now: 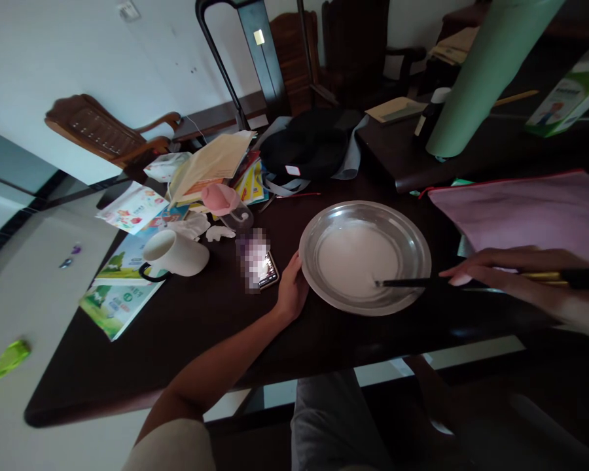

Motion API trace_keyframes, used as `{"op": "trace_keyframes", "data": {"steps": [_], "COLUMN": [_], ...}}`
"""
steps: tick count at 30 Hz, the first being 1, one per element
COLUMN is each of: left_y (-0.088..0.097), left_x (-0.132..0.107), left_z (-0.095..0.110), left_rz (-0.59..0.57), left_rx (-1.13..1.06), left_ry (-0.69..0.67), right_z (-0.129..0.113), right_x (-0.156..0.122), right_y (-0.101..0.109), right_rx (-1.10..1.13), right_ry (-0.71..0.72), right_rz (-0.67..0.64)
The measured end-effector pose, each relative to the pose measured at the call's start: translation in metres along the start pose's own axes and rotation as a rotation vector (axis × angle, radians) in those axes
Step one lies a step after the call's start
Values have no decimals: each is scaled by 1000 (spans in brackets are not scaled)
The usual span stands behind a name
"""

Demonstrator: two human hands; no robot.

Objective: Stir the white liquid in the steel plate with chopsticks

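A shallow round stainless steel basin (319, 288) stands on the dark table, with whitish liquid or paste (358, 252) across its bottom. My left hand (293, 288) grips the basin's left rim, thumb along the side and the other fingers mostly hidden. At the right, my right hand (510, 271) is closed around a slim black and gold chopstick (407, 283). Its tip reaches into the whitish contents; whether a second stick lies alongside is hard to tell. Left of the basin lies a lit phone (269, 271), partly blurred out.
A white mug (184, 254), a pink-lidded cup (223, 199), crumpled tissue (189, 226) and booklets (122, 304) occupy the left side. Behind the basin sits a black bag (309, 140). A pink zip pouch (525, 209) and a leaning green cylinder (491, 78) are at right.
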State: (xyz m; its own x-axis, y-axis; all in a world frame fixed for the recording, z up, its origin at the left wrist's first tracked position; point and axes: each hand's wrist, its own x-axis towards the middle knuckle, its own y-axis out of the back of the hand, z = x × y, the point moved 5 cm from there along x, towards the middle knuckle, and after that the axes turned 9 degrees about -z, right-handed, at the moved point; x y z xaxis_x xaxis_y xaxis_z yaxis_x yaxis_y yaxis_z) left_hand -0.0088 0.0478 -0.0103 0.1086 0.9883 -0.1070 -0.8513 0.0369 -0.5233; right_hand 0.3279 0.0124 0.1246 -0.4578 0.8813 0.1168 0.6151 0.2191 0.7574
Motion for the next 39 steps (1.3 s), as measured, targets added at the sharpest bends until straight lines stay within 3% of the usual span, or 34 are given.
{"op": "trace_keyframes", "data": {"steps": [4, 9, 12, 15, 20, 23, 26, 29, 33, 36, 39], "left_y": [-1, -2, -2, -2, -3, -2, -2, -2, -2, -2, -3], "left_x": [0, 0, 0, -1, -1, -1, 0, 0, 0, 0, -1], "left_z": [1, 1, 1, 2, 3, 1, 1, 1, 2, 2, 1], "left_rz": [9, -7, -10, -9, -13, 4, 11, 9, 1, 0, 5], "left_rx": [0, 10, 7, -2, 2, -15, -15, -2, 4, -1, -10], "left_ry": [17, 14, 14, 17, 16, 10, 7, 5, 8, 14, 28], "right_z": [-7, -14, -9, -6, -3, 3, 4, -1, -9, -7, -3], "right_x": [8, 31, 39, 39, 20, 7, 1, 6, 25, 38, 43], "right_y": [-37, -68, -63, -43, -1, 9, -2, -30, -60, -64, -52], "right_rx": [136, 140, 127, 109, 30, 34, 83, 216, 218, 187, 164], "right_ry": [-27, 57, 70, 51, -116, -155, -106, -51, 15, 58, 79], "right_rz": [-33, 72, 134, 169, 153, 112, 45, -40, -6, 88, 151]}}
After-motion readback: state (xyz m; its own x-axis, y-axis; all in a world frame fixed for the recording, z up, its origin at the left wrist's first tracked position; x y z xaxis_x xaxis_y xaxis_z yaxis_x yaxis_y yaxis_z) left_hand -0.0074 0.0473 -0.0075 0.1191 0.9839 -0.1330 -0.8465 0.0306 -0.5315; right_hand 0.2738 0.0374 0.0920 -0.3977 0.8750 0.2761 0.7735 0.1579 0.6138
